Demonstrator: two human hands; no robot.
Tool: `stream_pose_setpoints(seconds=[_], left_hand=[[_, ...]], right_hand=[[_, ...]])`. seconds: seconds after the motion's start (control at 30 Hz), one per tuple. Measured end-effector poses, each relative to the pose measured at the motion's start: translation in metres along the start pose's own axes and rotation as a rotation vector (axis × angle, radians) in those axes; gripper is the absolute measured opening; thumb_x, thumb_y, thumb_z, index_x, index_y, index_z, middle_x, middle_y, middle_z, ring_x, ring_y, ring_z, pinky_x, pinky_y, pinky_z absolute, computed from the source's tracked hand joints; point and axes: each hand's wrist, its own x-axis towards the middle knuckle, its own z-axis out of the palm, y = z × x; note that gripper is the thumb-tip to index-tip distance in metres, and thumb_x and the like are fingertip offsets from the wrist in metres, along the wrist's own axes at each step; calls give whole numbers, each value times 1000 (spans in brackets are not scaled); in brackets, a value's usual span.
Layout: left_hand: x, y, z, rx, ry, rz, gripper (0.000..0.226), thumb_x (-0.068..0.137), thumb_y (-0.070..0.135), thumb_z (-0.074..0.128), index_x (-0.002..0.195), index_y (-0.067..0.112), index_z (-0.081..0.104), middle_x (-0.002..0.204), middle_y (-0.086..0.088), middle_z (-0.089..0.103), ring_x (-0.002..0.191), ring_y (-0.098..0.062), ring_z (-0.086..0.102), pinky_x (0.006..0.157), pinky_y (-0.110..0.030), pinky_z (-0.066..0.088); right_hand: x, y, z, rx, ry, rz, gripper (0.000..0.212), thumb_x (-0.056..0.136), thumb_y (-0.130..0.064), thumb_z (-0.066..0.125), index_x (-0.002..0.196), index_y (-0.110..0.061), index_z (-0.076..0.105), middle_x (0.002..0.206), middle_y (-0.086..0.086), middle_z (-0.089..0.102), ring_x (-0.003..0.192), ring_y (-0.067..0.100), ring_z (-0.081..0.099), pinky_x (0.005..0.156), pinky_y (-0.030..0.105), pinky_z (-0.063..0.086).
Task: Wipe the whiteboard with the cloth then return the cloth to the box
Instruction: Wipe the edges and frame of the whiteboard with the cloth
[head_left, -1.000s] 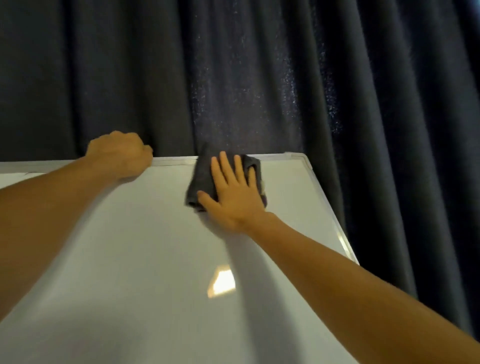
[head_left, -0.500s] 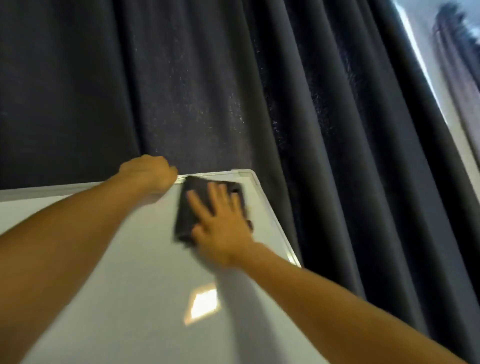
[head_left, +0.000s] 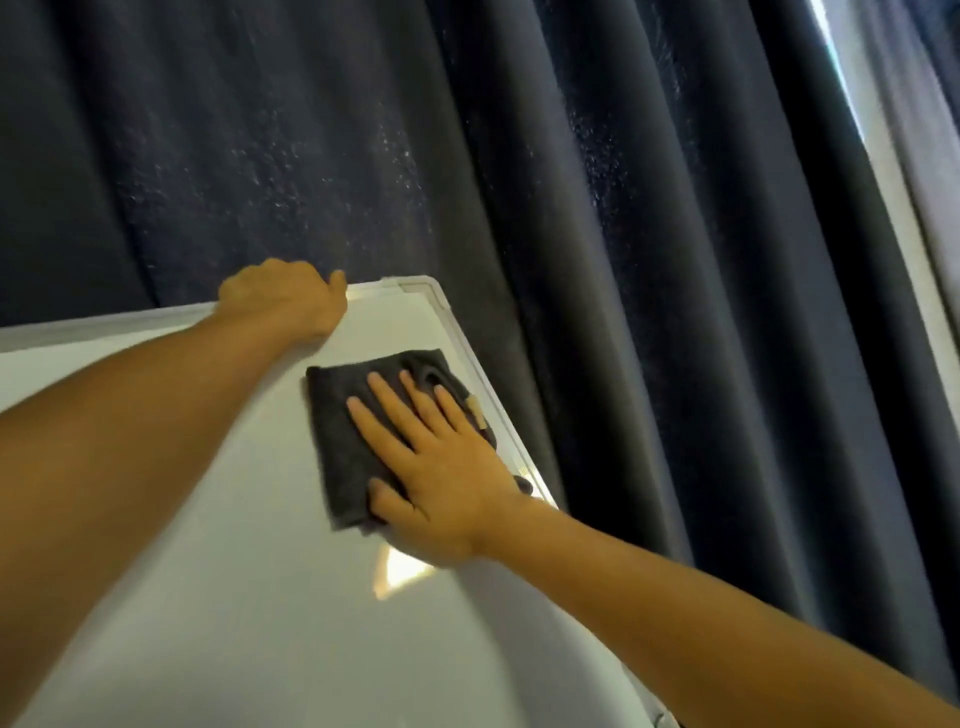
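Observation:
The whiteboard (head_left: 249, 597) fills the lower left, its silver frame ending at the top right corner. A dark grey cloth (head_left: 343, 421) lies flat against the board just below that corner. My right hand (head_left: 441, 467) presses on the cloth with fingers spread, thumb at the cloth's lower edge. My left hand (head_left: 285, 301) is curled over the board's top edge, close to the corner. The box is out of view.
Dark blue curtains (head_left: 623, 260) hang behind and to the right of the board. A strip of bright window (head_left: 893, 171) shows at the far right. A light reflection (head_left: 400, 571) sits on the board below my right hand.
My right hand has slid the cloth down and to the right, away from the top edge toward the right frame. The view has swung right, showing the window. My left hand keeps its hold.

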Motion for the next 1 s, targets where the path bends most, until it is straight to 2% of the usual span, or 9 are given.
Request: stream_pose_setpoints(seconds=[0.13, 0.27, 0.4, 0.5, 0.67, 0.8, 0.9, 0.93, 1.0], left_hand=[[-1, 5, 5, 22, 94, -46, 80, 90, 59, 17, 114, -4, 59, 117, -32, 58, 104, -50, 56, 89, -54, 42], [-18, 34, 8, -32, 149, 28, 79, 89, 58, 21, 120, -8, 53, 122, -36, 52, 111, -53, 47, 98, -58, 33], [-75, 78, 18, 46, 336, 760, 63, 88, 56, 29, 125, 9, 51, 124, -26, 50, 108, -44, 45, 93, -51, 36], [-119, 114, 35, 35, 129, 1223, 57, 92, 52, 19, 115, 22, 62, 118, -11, 62, 106, -32, 53, 92, -44, 38], [-173, 146, 60, 23, 42, 1246, 70, 94, 55, 6, 62, 17, 57, 63, -5, 62, 62, -24, 55, 74, -42, 40], [-241, 168, 66, -47, 58, 1289, 62, 95, 54, 9, 53, 20, 41, 50, 0, 44, 54, -21, 47, 67, -41, 40], [-300, 183, 70, -29, -97, 1322, 72, 91, 61, 6, 68, 19, 61, 54, -3, 45, 54, -23, 45, 65, -40, 39], [-313, 185, 75, 0, -78, 1370, 65, 93, 58, 12, 90, 21, 65, 56, -3, 46, 53, -23, 44, 63, -40, 38], [-327, 178, 81, 87, 13, 1476, 42, 94, 43, 37, 134, 32, 41, 59, -4, 45, 50, -24, 42, 59, -41, 34]], right_hand=[[-6, 29, -24, 96, -41, 599, 75, 105, -46, 30, 161, -10, -3, 170, 13, -12, 156, 33, -13, 126, 49, -9], [-51, -21, -5, 104, -13, 238, 79, 100, -56, 28, 162, -15, 1, 171, 8, -8, 156, 22, -13, 122, 38, -22], [-81, -15, -4, 135, -53, 654, 78, 104, -48, 32, 161, -11, -5, 169, 11, -16, 155, 26, -21, 126, 45, -12], [-119, -46, 8, 110, -64, 482, 79, 100, -51, 32, 161, -8, 5, 170, 14, -3, 157, 28, -10, 126, 41, -11], [-234, -50, 12, 96, 4, 865, 77, 97, -58, 20, 158, -28, -17, 165, -9, -27, 152, 7, -27, 124, 31, -15], [-310, -91, 26, 157, 100, 1018, 69, 101, -49, 22, 156, -32, -15, 165, -20, -26, 153, 3, -21, 126, 29, -10], [-332, -115, 38, 171, -167, 1141, 87, 108, -34, 35, 128, -59, -46, 149, -40, -35, 146, -8, -27, 124, 21, -6], [-336, -123, 36, 187, -206, 1201, 84, 108, -32, 39, 132, -64, -35, 152, -36, -16, 151, -2, -9, 121, 14, 2], [-343, -135, 32, 182, 118, 1336, 49, 103, -30, 48, 145, -44, 28, 142, -15, 38, 136, 13, 38, 106, 11, 27]])
